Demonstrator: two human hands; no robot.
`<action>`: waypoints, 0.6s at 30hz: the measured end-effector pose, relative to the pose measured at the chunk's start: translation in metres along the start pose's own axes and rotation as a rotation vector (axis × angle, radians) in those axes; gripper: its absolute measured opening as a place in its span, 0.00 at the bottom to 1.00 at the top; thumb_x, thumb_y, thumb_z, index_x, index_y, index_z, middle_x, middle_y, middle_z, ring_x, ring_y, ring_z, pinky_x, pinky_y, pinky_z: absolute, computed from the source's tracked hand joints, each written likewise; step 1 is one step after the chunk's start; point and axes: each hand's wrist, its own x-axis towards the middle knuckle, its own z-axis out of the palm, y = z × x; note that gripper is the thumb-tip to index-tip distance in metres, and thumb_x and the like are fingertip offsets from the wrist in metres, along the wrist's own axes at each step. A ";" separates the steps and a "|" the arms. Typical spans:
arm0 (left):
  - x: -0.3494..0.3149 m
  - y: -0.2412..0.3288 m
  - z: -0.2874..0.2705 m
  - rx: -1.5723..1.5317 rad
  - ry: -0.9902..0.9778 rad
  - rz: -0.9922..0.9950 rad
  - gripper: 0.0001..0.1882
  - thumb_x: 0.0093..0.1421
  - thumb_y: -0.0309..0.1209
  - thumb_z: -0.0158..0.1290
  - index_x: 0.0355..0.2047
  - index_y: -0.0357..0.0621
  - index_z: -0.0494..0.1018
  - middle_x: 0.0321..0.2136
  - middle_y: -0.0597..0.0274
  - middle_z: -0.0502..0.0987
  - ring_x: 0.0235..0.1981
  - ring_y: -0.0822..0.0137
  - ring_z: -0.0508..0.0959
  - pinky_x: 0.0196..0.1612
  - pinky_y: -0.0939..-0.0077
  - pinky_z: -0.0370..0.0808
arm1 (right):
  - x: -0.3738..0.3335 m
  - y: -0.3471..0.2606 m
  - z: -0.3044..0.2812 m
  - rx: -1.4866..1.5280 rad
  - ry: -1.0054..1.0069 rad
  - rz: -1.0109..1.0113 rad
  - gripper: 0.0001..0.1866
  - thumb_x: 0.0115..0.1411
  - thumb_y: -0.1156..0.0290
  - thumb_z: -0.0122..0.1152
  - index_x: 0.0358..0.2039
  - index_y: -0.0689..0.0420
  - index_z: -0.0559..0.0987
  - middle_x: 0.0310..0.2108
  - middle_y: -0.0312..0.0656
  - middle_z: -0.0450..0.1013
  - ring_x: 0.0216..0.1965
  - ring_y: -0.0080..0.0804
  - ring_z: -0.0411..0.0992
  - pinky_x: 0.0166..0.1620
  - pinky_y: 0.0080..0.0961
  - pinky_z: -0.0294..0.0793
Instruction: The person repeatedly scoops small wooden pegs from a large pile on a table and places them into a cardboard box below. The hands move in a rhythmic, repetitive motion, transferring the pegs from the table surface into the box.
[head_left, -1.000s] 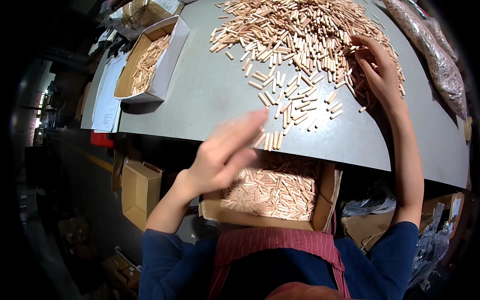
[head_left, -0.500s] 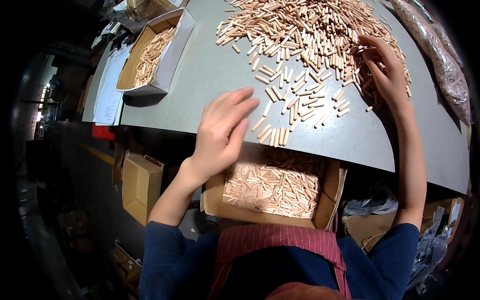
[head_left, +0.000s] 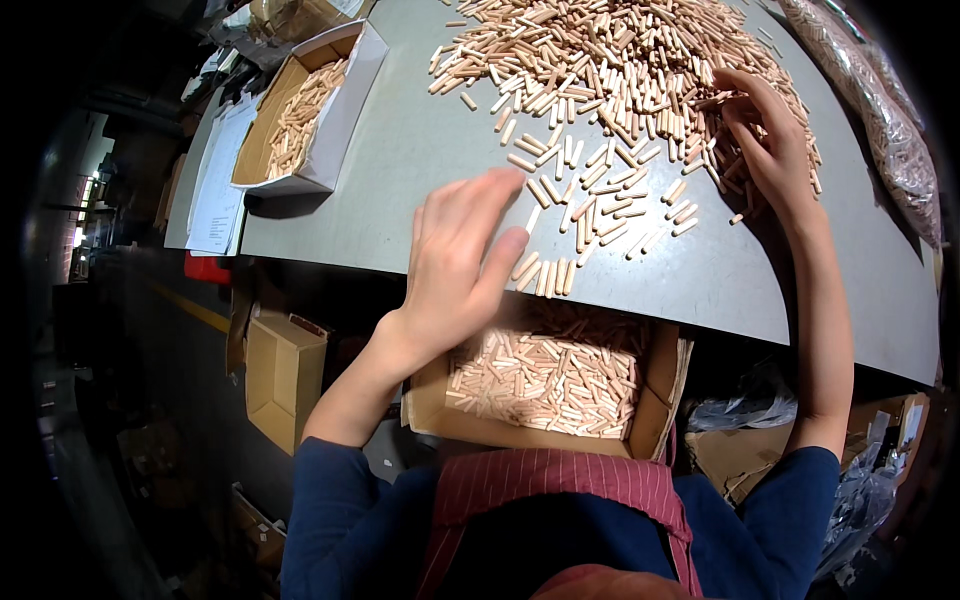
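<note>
A large heap of short wooden dowel pins (head_left: 610, 60) covers the far middle of the grey table (head_left: 400, 130). Loose pins lie scattered from it toward the near edge, with a small row (head_left: 545, 277) at that edge. My left hand (head_left: 455, 245) is over the table beside these loose pins, fingers stretched and slightly blurred, thumb apart. On the heap's right side, my right hand (head_left: 775, 150) curves loosely with thumb and forefinger apart; its other fingers are partly hidden. Below the table edge, a cardboard box (head_left: 480, 428) in front of me holds many more pins.
At the far left stands a white-sided box (head_left: 350, 120) with pins, beside paper sheets (head_left: 217, 190). A clear plastic bag (head_left: 870, 120) lies along the right edge. An open carton (head_left: 285, 375) sits lower left, and crumpled plastic (head_left: 745, 405) lies lower right.
My left hand has shifted a little to the right, toward the loose pins, covering some near the edge. My right hand has hardly moved.
</note>
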 end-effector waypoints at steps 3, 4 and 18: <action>0.007 -0.003 0.000 -0.034 -0.046 -0.001 0.26 0.71 0.30 0.51 0.67 0.35 0.68 0.63 0.47 0.74 0.64 0.46 0.71 0.66 0.55 0.64 | 0.000 -0.001 -0.001 0.010 -0.003 0.001 0.22 0.67 0.81 0.58 0.62 0.60 0.78 0.57 0.46 0.79 0.54 0.35 0.81 0.59 0.29 0.81; 0.011 -0.003 -0.001 -0.051 -0.084 0.001 0.26 0.73 0.31 0.49 0.69 0.35 0.67 0.67 0.47 0.71 0.66 0.46 0.70 0.68 0.55 0.62 | 0.000 -0.001 -0.001 0.014 -0.004 0.002 0.23 0.66 0.81 0.58 0.62 0.60 0.78 0.57 0.46 0.79 0.54 0.35 0.81 0.59 0.29 0.81; 0.022 0.004 -0.007 -0.184 -0.437 0.265 0.29 0.76 0.38 0.46 0.71 0.32 0.65 0.73 0.44 0.66 0.75 0.42 0.63 0.75 0.49 0.58 | 0.001 -0.004 0.002 -0.077 0.053 -0.030 0.15 0.67 0.78 0.62 0.54 0.60 0.82 0.48 0.46 0.83 0.50 0.42 0.82 0.54 0.33 0.81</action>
